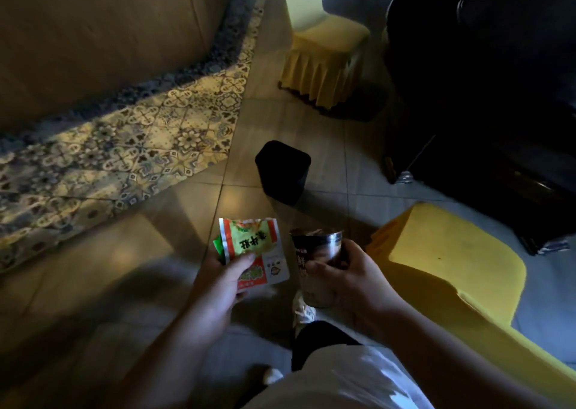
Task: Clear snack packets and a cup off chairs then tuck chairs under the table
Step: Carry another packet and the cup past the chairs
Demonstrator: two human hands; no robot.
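Since both hands are already loaded, the step in hand is judged to be disposal, and the 2 yellow-covered chairs are best left alone until that is done: the near chair (461, 262) lies at 3 o'clock of the hands, the far chair (327, 53) at 12 o'clock beside the dark table (486, 75). The black bin (283, 172), just past the hands at 12 o'clock, should be approached until its mouth sits directly below. The cup (318, 265) is clamped in the curled fingers of the right hand (352, 281) and should be kept upright until over the bin. The snack packets (252, 249) are pinched under the thumb of the left hand (218, 287); being light, they should be released low.
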